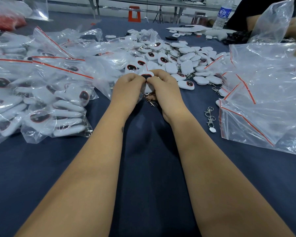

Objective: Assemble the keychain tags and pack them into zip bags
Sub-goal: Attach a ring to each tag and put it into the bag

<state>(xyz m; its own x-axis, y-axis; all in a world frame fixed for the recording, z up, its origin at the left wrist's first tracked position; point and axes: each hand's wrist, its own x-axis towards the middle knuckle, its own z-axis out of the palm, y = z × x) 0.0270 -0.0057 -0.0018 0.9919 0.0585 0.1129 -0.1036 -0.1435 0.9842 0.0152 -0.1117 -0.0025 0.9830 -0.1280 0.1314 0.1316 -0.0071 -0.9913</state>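
Note:
My left hand [126, 89] and my right hand [164, 88] meet over the dark blue table [152, 168], both pinching one white keychain tag [146, 77] with a dark red-rimmed face. A metal clasp [150, 100] hangs beneath the tag between my wrists. A heap of loose white tags [171, 57] lies just beyond my hands. Filled zip bags [41, 106] of tags are stacked to the left. Empty clear zip bags [263, 100] with red seal strips are piled on the right.
Loose metal clasps [210, 117] lie right of my right forearm. A water bottle [223, 14] stands at the far right beside another person's arm [253, 21]. An orange stool [134, 13] and table legs stand beyond the far edge.

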